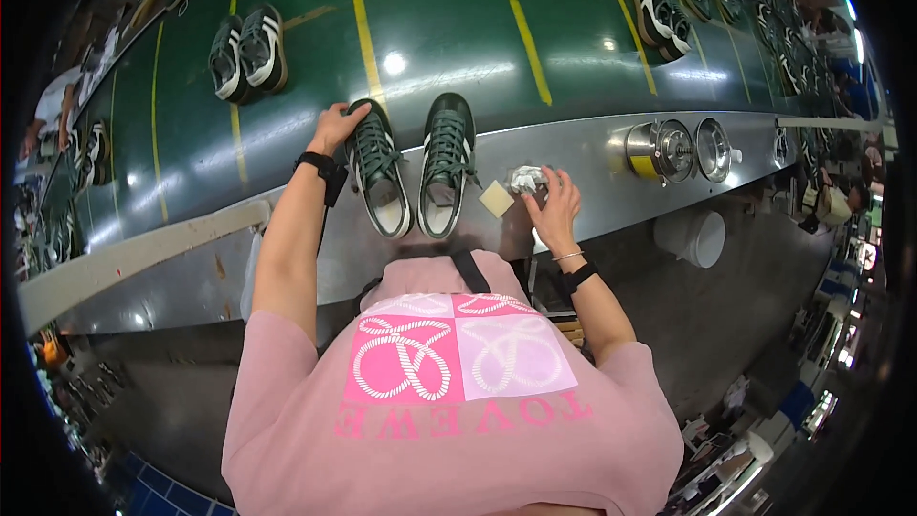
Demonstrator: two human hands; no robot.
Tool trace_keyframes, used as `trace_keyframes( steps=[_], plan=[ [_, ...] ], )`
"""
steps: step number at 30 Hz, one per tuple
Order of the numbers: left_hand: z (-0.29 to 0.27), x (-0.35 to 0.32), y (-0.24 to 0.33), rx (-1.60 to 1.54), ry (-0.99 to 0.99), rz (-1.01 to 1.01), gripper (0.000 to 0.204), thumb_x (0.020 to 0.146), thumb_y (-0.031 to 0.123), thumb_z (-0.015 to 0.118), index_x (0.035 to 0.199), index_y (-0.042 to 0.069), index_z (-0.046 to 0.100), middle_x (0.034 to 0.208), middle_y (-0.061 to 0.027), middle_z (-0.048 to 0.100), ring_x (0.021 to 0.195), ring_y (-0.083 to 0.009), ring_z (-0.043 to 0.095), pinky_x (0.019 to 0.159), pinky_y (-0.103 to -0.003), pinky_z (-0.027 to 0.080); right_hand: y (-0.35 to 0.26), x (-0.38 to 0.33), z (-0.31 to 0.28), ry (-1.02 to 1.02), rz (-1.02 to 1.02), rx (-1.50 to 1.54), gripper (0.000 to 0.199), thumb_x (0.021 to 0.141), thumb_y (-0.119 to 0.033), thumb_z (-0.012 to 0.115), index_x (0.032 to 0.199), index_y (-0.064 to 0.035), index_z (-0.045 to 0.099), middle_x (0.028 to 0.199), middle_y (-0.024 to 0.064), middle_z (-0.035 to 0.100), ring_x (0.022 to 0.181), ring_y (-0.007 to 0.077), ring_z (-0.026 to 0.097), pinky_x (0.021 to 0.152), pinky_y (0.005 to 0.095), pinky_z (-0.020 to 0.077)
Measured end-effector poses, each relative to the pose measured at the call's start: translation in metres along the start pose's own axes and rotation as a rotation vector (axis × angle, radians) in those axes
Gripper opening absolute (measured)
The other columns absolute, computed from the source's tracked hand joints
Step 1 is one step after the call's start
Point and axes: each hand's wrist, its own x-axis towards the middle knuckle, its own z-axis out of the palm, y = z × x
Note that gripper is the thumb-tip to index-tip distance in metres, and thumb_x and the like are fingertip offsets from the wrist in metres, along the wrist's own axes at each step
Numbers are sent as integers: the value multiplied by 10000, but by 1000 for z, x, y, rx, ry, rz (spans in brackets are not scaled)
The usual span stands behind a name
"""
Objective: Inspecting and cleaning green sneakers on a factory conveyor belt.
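A pair of dark green sneakers with white stripes stands in front of me on the metal ledge, toes pointing away and overlapping the green belt. My left hand has its fingers at the toe of the left sneaker. The right sneaker stands beside it, untouched. Over on the right, my right hand has thumb and fingers closed on a crumpled white wad, cloth or paper, I cannot tell which. A pale yellow square block lies between that wad and the right sneaker.
Further pairs of sneakers sit on the green belt with its yellow lines. Along the metal ledge, to the right, are a round metal pot and a metal lid-like dish. A white bucket is below the ledge.
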Motion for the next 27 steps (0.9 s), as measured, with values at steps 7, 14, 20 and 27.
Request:
trace_keyframes(
  steps=[7, 14, 20, 27],
  plan=[
    [-11, -34, 27, -450, -238, -120, 902, 797, 586, 767, 1393, -10, 447, 1202, -168, 611, 1076, -247, 602, 898, -358, 485, -1, 5, 26, -22, 9, 96, 651, 851, -337, 699, 1443, -200, 466, 1457, 166, 377, 1292, 409, 373, 1066, 531, 337],
    [0, -41, 9, -871, -77, 28, 714, 874, 352, 773, 1405, 70, 387, 1189, -113, 587, 1010, -207, 614, 853, -346, 533, 12, 32, 45, 24, -102, 63, 534, 822, -79, 651, 1341, -181, 576, 1361, 143, 484, 1145, 381, 520, 997, 470, 443],
    [-27, -51, 9, -931, -82, 44, 580, 894, 325, 714, 1348, 44, 490, 1184, -108, 605, 1028, -222, 613, 892, -351, 513, 27, 38, 56, 150, -116, 332, 497, 842, 72, 515, 1274, -148, 625, 1256, 168, 578, 1180, 372, 556, 1018, 420, 465],
    [-84, -49, 73, -948, -25, 161, 660, 889, 419, 674, 1373, 14, 479, 1318, -143, 563, 1148, -264, 592, 996, -379, 467, 9, 27, 61, 123, 76, 683, 494, 864, 85, 431, 1255, -134, 638, 1178, 157, 616, 1086, 341, 589, 945, 406, 471]
  ],
)
